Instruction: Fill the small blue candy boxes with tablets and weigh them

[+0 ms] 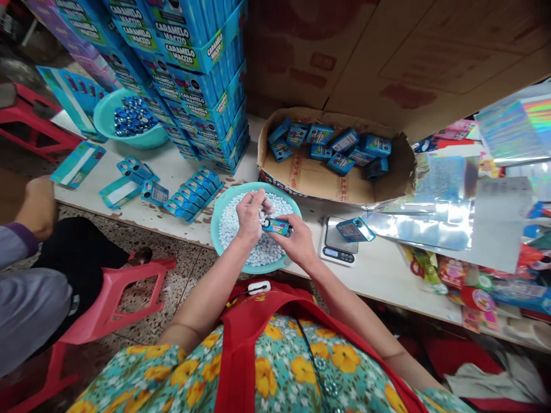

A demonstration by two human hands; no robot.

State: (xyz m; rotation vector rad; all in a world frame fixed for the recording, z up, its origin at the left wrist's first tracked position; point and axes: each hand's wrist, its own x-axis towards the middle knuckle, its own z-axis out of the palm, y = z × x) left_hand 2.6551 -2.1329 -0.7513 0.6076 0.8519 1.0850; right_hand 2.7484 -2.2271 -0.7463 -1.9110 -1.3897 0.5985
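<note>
Over a turquoise bowl (214, 229) full of small white candies (230, 221), my two hands work close together. My right hand (299, 240) grips a small blue candy box (276, 226) lettered "Caramelo Macizo", tilted with one end toward my left hand. My left hand (250, 215) has its fingers curled around some white candies at that end of the box. Whether the candies there are entering the box is hard to make out. To the right, a digital scale (340, 252) carries another blue box (356, 229) lying on it.
An open cardboard carton (318, 175) behind the bowl holds several blue boxes. Tall stacks of display boxes (202, 86) rise at the left. Beyond stands a turquoise bowl (103, 117) of blue-wrapped pieces. Shiny sheets (430, 218) cover the right side. Another person's hand (41, 206) is at far left.
</note>
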